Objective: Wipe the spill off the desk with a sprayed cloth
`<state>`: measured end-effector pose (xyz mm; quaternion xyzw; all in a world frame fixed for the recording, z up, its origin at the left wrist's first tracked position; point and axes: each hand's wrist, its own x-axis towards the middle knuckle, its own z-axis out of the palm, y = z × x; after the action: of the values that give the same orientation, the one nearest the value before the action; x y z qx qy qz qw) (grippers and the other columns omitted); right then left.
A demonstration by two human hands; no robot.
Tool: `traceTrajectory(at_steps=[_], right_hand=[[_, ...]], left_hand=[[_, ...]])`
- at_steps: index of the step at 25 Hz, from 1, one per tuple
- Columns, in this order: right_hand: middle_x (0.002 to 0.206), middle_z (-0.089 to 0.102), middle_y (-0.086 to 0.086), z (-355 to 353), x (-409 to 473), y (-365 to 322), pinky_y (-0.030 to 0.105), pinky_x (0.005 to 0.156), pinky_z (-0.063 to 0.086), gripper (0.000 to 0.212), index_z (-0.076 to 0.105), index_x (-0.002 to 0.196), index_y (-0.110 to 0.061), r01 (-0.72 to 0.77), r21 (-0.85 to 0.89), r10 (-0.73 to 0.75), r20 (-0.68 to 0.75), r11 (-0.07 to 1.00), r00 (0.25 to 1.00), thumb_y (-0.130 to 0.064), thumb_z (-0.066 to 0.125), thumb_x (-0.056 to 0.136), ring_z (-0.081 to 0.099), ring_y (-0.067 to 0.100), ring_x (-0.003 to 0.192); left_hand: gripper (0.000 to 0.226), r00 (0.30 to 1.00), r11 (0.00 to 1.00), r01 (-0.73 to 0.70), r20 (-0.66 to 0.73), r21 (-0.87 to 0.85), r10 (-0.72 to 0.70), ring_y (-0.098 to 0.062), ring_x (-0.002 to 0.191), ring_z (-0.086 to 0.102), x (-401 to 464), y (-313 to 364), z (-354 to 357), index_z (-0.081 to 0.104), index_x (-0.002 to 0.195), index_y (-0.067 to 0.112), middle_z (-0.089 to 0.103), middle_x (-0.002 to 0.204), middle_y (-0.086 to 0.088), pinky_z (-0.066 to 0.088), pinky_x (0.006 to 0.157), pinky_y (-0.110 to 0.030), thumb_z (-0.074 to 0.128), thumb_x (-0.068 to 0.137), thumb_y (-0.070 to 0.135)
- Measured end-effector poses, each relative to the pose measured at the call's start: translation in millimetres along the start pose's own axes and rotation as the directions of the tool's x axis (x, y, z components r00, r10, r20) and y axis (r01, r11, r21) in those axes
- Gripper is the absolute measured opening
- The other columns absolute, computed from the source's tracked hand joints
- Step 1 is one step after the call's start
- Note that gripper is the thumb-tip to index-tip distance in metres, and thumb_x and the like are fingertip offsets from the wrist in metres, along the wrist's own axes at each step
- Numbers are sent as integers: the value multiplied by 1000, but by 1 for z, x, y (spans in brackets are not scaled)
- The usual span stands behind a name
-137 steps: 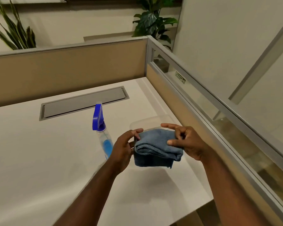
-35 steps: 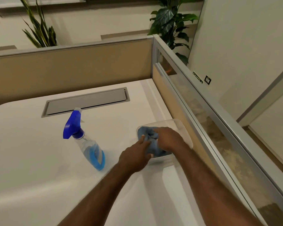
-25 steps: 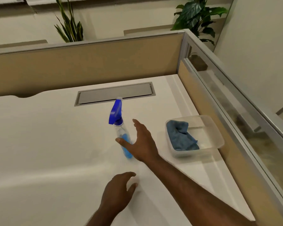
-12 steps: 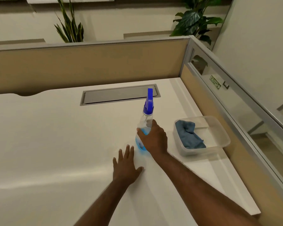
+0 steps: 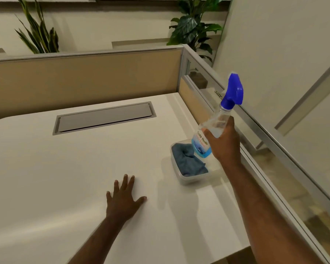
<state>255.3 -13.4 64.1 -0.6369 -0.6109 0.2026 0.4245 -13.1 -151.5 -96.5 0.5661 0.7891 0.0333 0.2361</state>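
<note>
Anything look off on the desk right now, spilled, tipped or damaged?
Nothing stands out. No spill shows on the desk. The cloth lies bunched in the clear tub; the right hand holds the spray bottle tilted above it, and the left hand rests flat.

This is an office, at a cubicle workstation. The white surface [image 5: 65, 178] is boxed in at the back by a low tan partition [image 5: 84, 77] capped with a grey metal rail, and on the right by a side divider [image 5: 255, 134] with a metal frame and a glass strip. A long grey cable hatch [image 5: 105, 118] is set flush into the surface near the back partition. Beyond the partition stand two potted plants, a spiky one [image 5: 38, 35] at left and a broad-leaved one [image 5: 194, 29] at the corner, against plain pale walls [image 5: 274, 44].
</note>
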Motion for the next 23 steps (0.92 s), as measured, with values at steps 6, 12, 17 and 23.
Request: traceTrajectory(at_steps=[6, 12, 17, 23], right_hand=[[124, 61, 8, 7, 0, 64, 42, 87, 56, 64, 41, 131, -16, -63, -99, 69, 65, 993, 995, -35, 73, 79, 62, 25, 110], [135, 52, 9, 20, 5, 91, 39, 92, 50, 66, 35, 136, -15, -124, -67, 132, 115, 990, 985, -31, 70, 82, 54, 26, 122], [137, 51, 10, 18, 9, 99, 43, 97, 49, 69, 34, 138, -12, -162, -44, 165, 74, 986, 983, -26, 71, 82, 53, 28, 123], [132, 55, 9, 16, -4, 104, 43, 94, 53, 61, 41, 132, -13, -167, 20, 167, 0, 986, 986, -29, 70, 81, 58, 27, 118]], left_hand=[[89, 999, 999, 28, 15, 39, -29, -28, 149, -10, 1, 9, 7, 1, 152, 35, -9, 162, 7, 5, 117, -55, 43, 82, 71], [90, 999, 999, 43, 13, 27, -43, -26, 149, -11, 2, 9, 9, 2, 152, 36, -9, 162, 8, 4, 117, -55, 44, 81, 72], [90, 999, 998, 42, 12, 35, -43, -26, 149, -11, 1, 10, 9, 1, 152, 35, -10, 162, 8, 5, 117, -55, 43, 81, 73], [91, 999, 999, 39, 30, 35, -40, -26, 148, -12, -1, 9, 5, -1, 152, 35, -11, 162, 8, 4, 117, -55, 43, 81, 73]])
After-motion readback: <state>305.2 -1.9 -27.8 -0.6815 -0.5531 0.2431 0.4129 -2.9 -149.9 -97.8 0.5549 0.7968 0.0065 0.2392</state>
